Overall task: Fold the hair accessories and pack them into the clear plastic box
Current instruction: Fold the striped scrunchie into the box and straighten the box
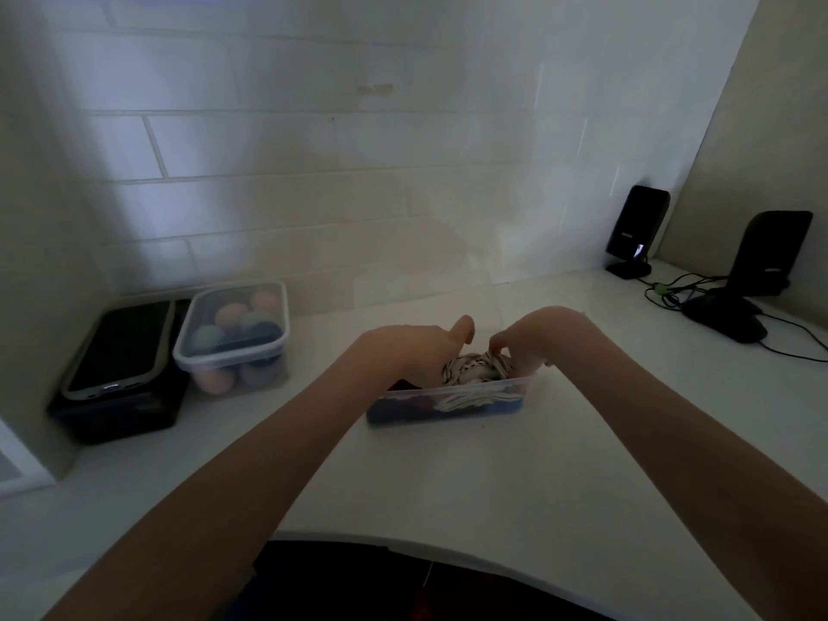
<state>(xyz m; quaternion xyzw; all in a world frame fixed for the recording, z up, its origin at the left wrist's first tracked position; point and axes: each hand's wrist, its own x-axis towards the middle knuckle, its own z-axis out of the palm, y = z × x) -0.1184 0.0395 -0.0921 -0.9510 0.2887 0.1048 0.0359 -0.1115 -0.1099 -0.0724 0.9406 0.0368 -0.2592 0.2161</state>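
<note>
Both bare forearms are reaching forward from the bottom of the view over the white worktop [515,477], converging on the clear plastic box [448,403] sitting near its middle. Dark folded accessories are lying in the box's left part, seen through its near wall. The left hand [416,351] is pressing down into the box with its fingers hidden inside, so I cannot tell whether it is gripping anything; its thumb is sticking up free. The right hand [533,340] is pinching the white, dark-spotted hair accessory [470,372], which is bulging above the rim at the box's right part. Further left, a lidded container of coloured balls [235,333] is standing beside a phone [121,347] resting on a black box [130,412]. Far right, two black stands [636,230] with cables are sitting against the tiled wall [313,150]
</note>
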